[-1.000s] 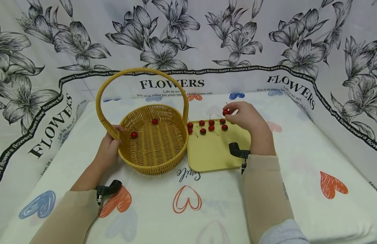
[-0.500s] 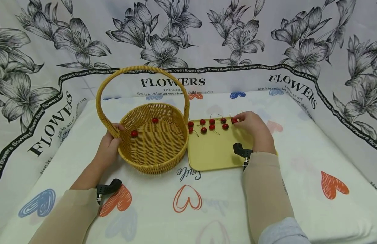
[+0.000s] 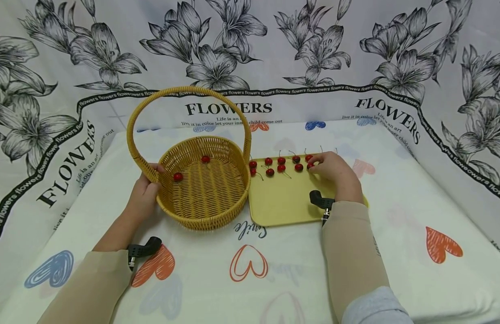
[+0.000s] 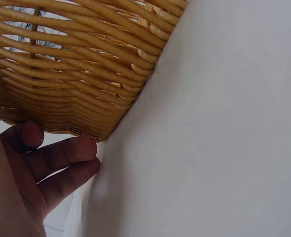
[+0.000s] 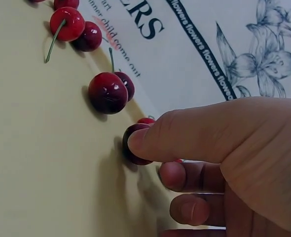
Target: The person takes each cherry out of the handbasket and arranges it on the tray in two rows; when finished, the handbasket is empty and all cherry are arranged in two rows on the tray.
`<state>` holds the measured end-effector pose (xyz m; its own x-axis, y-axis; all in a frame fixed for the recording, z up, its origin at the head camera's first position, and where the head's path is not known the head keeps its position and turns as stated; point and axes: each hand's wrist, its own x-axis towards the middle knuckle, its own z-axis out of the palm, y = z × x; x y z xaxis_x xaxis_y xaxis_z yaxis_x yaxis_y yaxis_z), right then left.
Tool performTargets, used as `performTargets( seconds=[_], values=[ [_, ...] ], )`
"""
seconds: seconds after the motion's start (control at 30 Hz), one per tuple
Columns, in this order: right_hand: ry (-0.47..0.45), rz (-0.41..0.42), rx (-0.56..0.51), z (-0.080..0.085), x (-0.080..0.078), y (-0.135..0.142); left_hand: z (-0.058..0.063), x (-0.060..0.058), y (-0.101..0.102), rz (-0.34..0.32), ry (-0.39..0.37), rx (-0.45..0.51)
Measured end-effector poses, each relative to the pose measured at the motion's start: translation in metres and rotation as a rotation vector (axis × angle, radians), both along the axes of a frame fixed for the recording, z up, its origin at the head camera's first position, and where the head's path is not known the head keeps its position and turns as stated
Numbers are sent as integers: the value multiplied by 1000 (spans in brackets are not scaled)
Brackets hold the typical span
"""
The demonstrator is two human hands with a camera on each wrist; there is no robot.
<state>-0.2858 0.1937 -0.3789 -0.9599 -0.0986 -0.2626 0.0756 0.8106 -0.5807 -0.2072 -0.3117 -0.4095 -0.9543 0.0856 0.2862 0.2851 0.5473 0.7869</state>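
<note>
In the head view my left hand (image 3: pixel 146 193) grips the yellow wicker basket (image 3: pixel 209 222) at its left rim, where the tall handle joins. Two red cherries lie inside, one cherry (image 3: pixel 177 177) toward the left and another cherry (image 3: pixel 205 159) toward the back. The left wrist view has the left hand's fingers (image 4: pixel 69 153) curled beside the basket's woven side (image 4: pixel 76 89). Over the yellow tray (image 3: pixel 286 202), my right hand (image 3: pixel 335 168) pinches a dark red cherry (image 5: pixel 135 148), its thumb across the fruit. Just behind that one sits another cherry (image 3: pixel 308 158).
Several stemmed cherries (image 3: pixel 281 168) stand in two rows along the tray's far side. The tray adjoins the basket's right side. A white cloth with printed hearts (image 3: pixel 248 263) covers the table, and a floral curtain (image 3: pixel 217 67) rises behind.
My right hand has come down from above the tray's far edge, left its cherry in the back row, and moved slightly nearer to another cherry. The left hand stays on the basket.
</note>
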Motion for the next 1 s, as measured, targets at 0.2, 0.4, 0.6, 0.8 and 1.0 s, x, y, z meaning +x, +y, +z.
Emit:
performTargets(
  seconds=[0.2, 0.4, 0.6, 0.8, 1.0],
  values=[
    [16, -7, -71, 8, 3, 0, 0, -1, 1, -7, 3, 5],
    [111, 13, -122, 30, 9, -3, 3, -1, 1, -11, 3, 4],
    [218, 37, -139, 53, 16, -14, 4, -1, 1, -12, 1, 6],
    [314, 92, -207, 69, 22, -35, 3, 0, 1, -12, 12, 9],
    [323, 165, -281, 82, 33, -60, 0, -1, 0, -15, 22, 22]
  ],
)
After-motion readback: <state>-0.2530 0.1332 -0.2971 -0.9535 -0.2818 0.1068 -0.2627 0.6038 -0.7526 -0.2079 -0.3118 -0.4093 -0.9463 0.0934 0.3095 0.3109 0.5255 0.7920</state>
